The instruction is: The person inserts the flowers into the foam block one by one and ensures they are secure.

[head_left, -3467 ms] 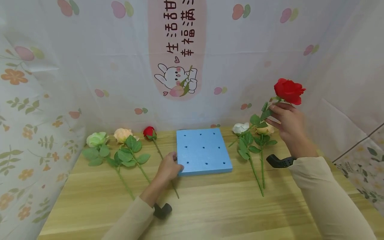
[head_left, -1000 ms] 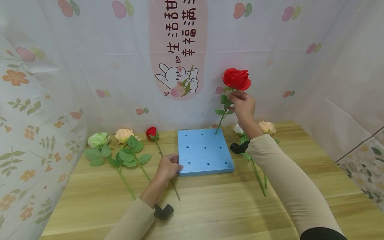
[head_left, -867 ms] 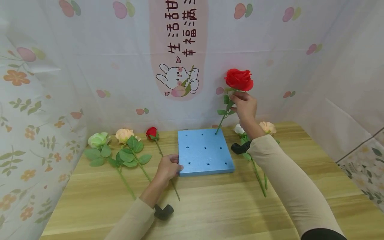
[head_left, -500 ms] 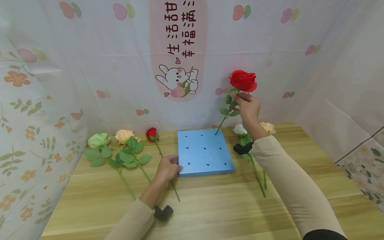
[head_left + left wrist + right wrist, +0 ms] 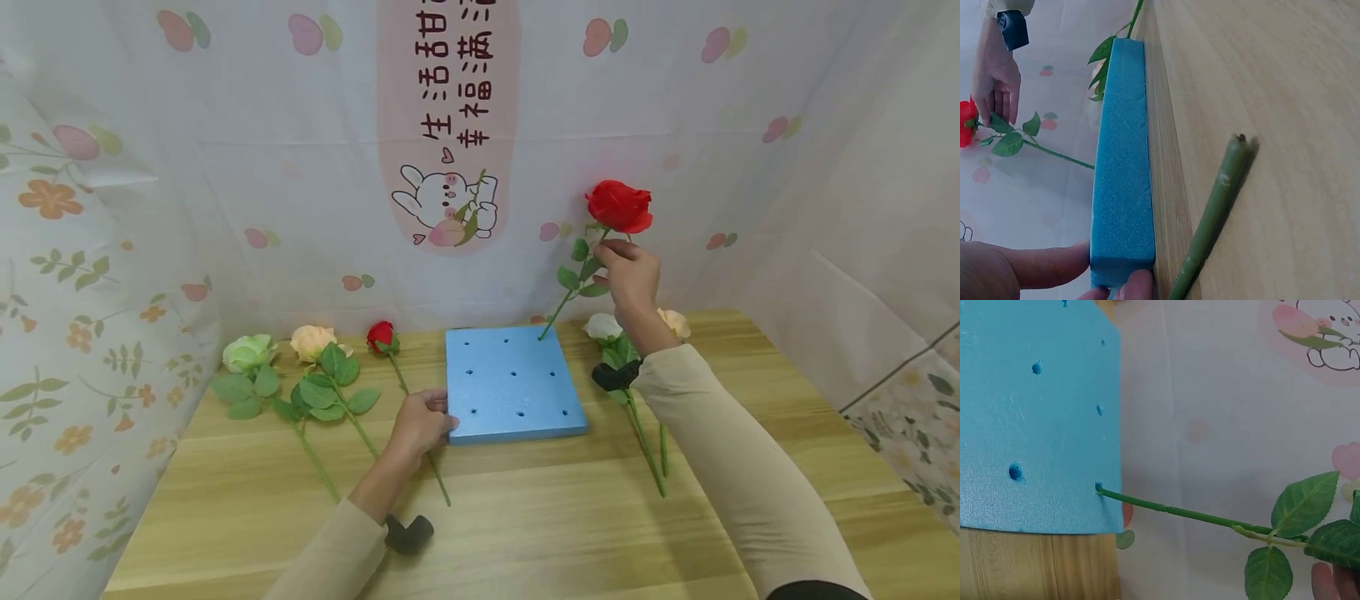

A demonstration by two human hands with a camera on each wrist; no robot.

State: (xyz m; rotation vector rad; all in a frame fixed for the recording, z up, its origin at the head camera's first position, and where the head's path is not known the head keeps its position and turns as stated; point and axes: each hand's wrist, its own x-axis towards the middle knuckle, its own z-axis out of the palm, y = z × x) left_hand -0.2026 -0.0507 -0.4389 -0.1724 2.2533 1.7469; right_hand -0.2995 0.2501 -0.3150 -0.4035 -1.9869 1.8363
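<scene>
My right hand (image 5: 632,271) pinches the upper stem of a large red rose (image 5: 619,206), which leans to the right. The lower end of its green stem (image 5: 1172,511) meets the far right hole of a blue foam block (image 5: 517,387) in the right wrist view. The block lies flat on the table and has rows of small holes. At its near left corner my left hand (image 5: 420,423) grips the edge, thumb on one face and fingers on the other, as the left wrist view shows. The stem of a smaller red rose (image 5: 381,335) passes beneath my left hand.
On the wooden table (image 5: 525,517), a green rose (image 5: 249,354) and a peach rose (image 5: 312,342) lie at the left. A white rose (image 5: 602,327) and another peach rose (image 5: 674,322) lie right of the block. A printed curtain (image 5: 315,192) hangs behind.
Since the oldest frame, my right hand has brought the large red rose leftward to the block's far right hole. Over the last second its bloom has tilted rightward. The left hand keeps its place.
</scene>
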